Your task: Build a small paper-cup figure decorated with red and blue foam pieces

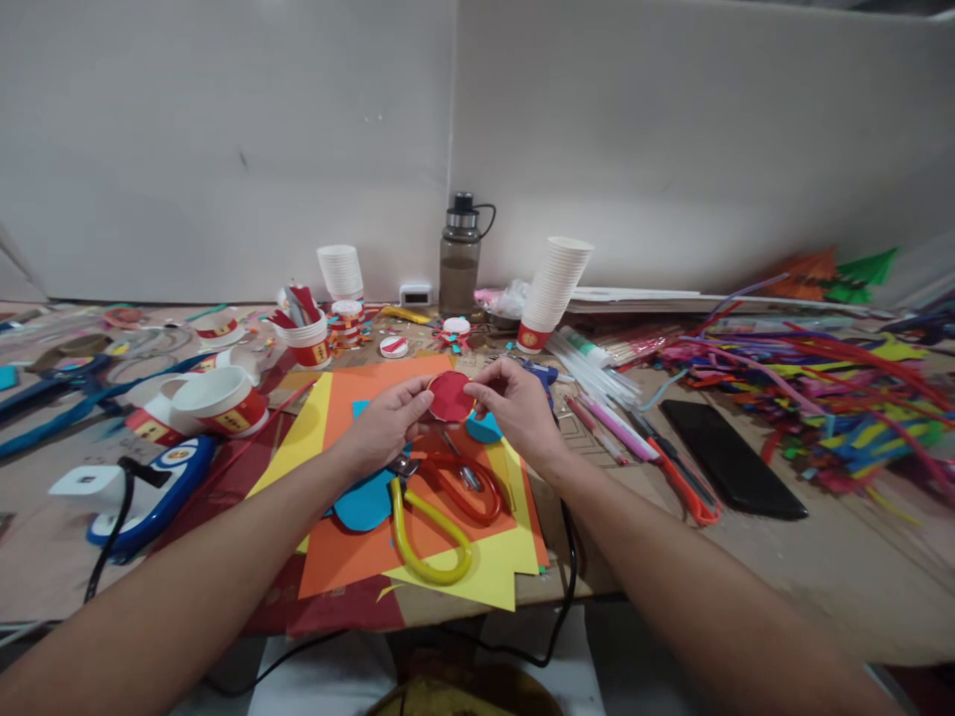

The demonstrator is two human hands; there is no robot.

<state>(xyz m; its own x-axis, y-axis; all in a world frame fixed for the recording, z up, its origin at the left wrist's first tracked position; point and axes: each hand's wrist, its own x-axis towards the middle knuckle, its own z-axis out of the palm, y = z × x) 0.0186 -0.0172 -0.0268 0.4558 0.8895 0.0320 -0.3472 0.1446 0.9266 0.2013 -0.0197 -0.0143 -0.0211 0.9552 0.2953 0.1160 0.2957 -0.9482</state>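
far off, a pale wall (pixel 224 149) backs the bench (pixel 836 587). before it stand a dark bottle (pixel 459 273) and, to its right, a tall cup stack (pixel 556 288); crumpled plastic (pixel 513 298) partly fills the low gap between. a red disc (pixel 451 400) bridges the left hand (pixel 392 420) and right hand (pixel 514 403), with scissors (pixel 404 465) just nearer. at left, handled cups (pixel 224 400) crowd the way; at right, pens (pixel 623 430), a phone (pixel 731 459) and tangled strips (pixel 836 398). open room: air above the hands, bare bench nearer than the phone.
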